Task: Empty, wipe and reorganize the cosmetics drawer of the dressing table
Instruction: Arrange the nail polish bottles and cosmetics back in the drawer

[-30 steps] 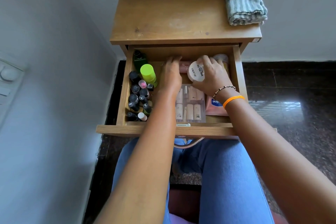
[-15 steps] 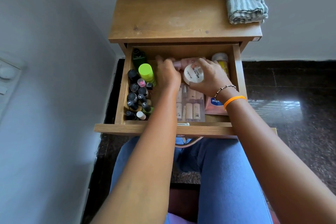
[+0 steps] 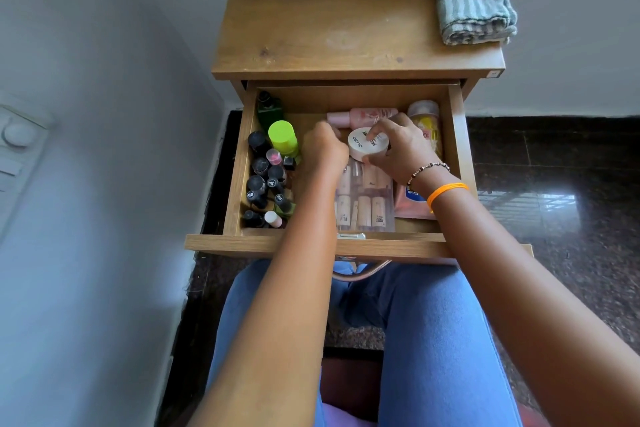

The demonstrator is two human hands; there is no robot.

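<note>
The wooden drawer (image 3: 346, 247) of the dressing table stands pulled out and full of cosmetics. My right hand (image 3: 403, 149) grips a round white jar (image 3: 365, 146) above the drawer's middle. My left hand (image 3: 323, 149) is curled just left of the jar; what it holds is hidden. A pink bottle (image 3: 367, 114) lies at the back. A clear pack of beige tubes (image 3: 363, 204) lies under my hands. Dark nail polish bottles (image 3: 265, 184) and a lime-capped bottle (image 3: 283, 138) fill the left side. A folded checked cloth (image 3: 472, 0) rests on the tabletop.
A yellow-filled jar (image 3: 426, 125) and a peach pouch (image 3: 414, 201) lie along the drawer's right side. A green bottle (image 3: 270, 111) stands in the back left corner. The wall (image 3: 104, 149) is close on the left; dark polished floor (image 3: 554, 184) on the right.
Both hands drew slightly toward me from the drawer's back, uncovering the pink bottle. The white jar stayed in my right hand, now tilted a little more to the left.
</note>
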